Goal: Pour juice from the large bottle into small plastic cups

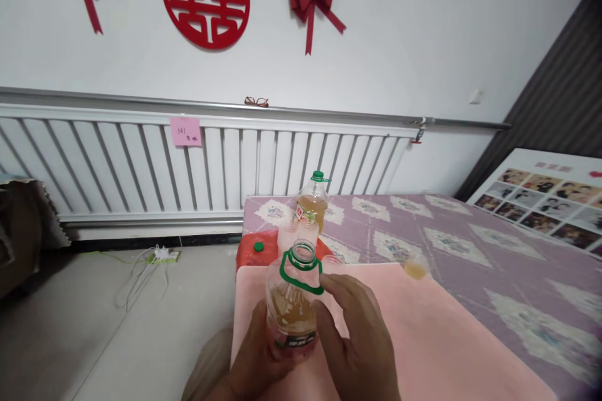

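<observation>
Seen from the head camera, a person's two bare hands hold an uncapped clear plastic bottle, partly filled with amber liquid and fitted with a green carrying handle at its neck, upright above the near edge of a pink cloth spread over a bed. The left hand cups the bottle's lower body from the left, fingers wrapped around it. The right hand rests against the bottle's right side, fingers loosely curled and the forefinger touching the green handle.

Just beyond the bottle, several small clear plastic cups stand on a red stool, where a loose green bottle cap also lies. Behind them stands a second capped bottle of amber liquid. Another small cup holding amber liquid sits apart on the bed, at the far edge of the pink cloth. A white radiator with a pink note lines the wall.
</observation>
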Tool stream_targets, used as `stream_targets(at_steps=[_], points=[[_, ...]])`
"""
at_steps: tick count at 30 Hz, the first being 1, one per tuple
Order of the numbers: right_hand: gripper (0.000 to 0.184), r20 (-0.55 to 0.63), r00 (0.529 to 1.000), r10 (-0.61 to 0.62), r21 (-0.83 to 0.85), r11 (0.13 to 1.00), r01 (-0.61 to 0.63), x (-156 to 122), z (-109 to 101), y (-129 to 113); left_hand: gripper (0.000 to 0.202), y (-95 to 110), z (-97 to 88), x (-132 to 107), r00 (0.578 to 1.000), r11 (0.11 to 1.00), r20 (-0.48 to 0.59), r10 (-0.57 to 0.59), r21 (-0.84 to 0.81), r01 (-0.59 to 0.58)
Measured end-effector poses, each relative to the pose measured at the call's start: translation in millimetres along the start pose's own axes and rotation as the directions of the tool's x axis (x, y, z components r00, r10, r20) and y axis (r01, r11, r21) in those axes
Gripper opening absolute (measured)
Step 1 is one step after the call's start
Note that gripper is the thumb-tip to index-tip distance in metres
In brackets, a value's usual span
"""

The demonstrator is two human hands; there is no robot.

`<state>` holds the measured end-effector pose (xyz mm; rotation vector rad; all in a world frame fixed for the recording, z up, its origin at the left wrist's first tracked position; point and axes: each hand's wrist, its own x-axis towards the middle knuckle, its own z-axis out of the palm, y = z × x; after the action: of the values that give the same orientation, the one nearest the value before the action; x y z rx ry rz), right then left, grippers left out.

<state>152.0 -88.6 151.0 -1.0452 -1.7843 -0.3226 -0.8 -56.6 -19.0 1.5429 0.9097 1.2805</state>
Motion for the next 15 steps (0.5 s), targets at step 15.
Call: stream_targets(at_steps=[15], points=[[0.017,0.344,0.939,0.02,-0.205,0.977,0.055,22.6,38.3,-15.2,0.102,-15.0,-11.4,0.6,0.999,0.985,0.032,0.043,0.164,-0.048]])
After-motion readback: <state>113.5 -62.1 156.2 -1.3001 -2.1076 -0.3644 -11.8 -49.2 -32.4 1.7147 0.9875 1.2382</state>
